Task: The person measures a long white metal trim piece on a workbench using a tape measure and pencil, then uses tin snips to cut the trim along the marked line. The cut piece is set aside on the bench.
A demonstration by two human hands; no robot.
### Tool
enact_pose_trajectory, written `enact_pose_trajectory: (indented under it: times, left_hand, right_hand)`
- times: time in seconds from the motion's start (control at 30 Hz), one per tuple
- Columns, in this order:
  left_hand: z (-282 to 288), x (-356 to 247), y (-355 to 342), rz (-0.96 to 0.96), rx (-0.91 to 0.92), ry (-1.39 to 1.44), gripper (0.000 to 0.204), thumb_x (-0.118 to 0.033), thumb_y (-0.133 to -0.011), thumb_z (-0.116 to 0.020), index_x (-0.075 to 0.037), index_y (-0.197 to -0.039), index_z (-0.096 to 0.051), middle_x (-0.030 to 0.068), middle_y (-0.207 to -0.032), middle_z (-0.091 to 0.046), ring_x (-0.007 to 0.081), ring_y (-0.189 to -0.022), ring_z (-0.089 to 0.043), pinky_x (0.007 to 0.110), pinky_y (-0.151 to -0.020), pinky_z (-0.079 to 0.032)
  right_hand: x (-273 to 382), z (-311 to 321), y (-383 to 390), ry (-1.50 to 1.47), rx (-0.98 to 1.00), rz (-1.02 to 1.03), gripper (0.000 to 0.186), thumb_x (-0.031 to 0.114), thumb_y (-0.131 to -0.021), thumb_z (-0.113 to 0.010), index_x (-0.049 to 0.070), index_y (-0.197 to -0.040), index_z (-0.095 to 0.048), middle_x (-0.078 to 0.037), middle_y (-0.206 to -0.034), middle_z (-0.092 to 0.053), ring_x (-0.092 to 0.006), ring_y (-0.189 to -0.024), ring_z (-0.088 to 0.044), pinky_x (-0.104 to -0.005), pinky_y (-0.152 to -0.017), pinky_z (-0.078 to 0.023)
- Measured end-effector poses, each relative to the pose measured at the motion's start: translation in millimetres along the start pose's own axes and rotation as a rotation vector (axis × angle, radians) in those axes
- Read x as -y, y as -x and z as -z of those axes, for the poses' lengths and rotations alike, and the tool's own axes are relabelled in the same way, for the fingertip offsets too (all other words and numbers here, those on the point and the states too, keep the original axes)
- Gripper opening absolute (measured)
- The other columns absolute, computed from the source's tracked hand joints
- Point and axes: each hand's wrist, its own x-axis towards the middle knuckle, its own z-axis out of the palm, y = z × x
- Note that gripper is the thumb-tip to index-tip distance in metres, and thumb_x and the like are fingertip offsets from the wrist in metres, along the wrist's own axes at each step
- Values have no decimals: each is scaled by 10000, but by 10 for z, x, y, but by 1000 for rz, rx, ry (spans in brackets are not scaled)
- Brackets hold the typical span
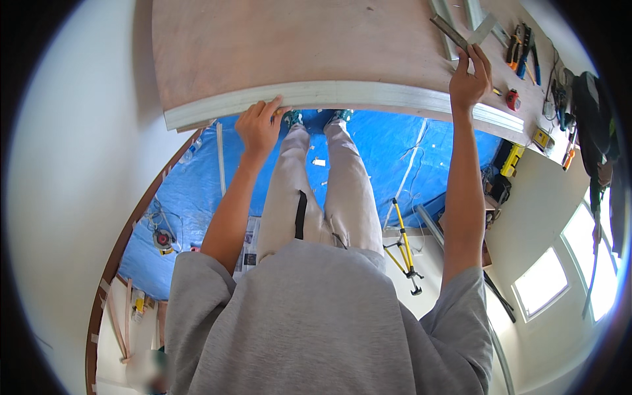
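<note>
A long pale metal channel (342,94) lies along the near edge of a wooden board worktop (276,46). My left hand (260,128) rests on the channel's near edge, left of the middle. Its fingers are curled, and a thin yellowish pencil-like stick (282,111) pokes out by the fingertips. Over at the far right, my right hand (471,79) is closed on a metal try square (450,31), with the dark stock pointing left and the grey blade slanting up to the right. Shorter metal channel pieces (442,13) lie just beyond it.
Pliers (515,49), blue-handled snips (526,52) and a red tape measure (513,99) lie on the worktop's right side. Blue sheeting (197,217) covers the floor below. There stand a yellow tripod (403,240) and, at left, a corded power tool (163,240).
</note>
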Motion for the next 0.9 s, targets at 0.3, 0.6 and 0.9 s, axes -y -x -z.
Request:
enact_pose_trajectory:
  times: [0.3,0.6,0.9]
  left_hand:
    - [46,-81,30,243,78,137,367,-241,-847,-842,-84,-1138,-684,90,-990,-734,263,-848,-717,368,-703,-539]
    - [53,-803,-159,493,4,391,181,-106,-1050,-511,5,-1110,-641,31,-815,-569,119,-690,-492,293,-640,-439]
    - [-959,-2626,-1528,476,183,799,298,-163,-1028,-659,32,-1251,-690,67,-905,-718,123,-884,-696,281,-806,-561]
  right_hand:
    - [-946,240,24,167,4,-64,193,177,-826,-845,44,-958,-800,-141,-1070,-748,-317,-999,-715,-422,-878,-560]
    - [-2000,-128,-325,119,-213,-351,207,167,-827,-831,-3,-925,-767,-160,-1068,-721,-362,-975,-689,-436,-880,-538]
    - [-2115,442,22,77,93,-414,262,179,-897,-760,15,-1101,-746,-226,-1302,-656,-423,-1183,-612,-463,-1045,-476]
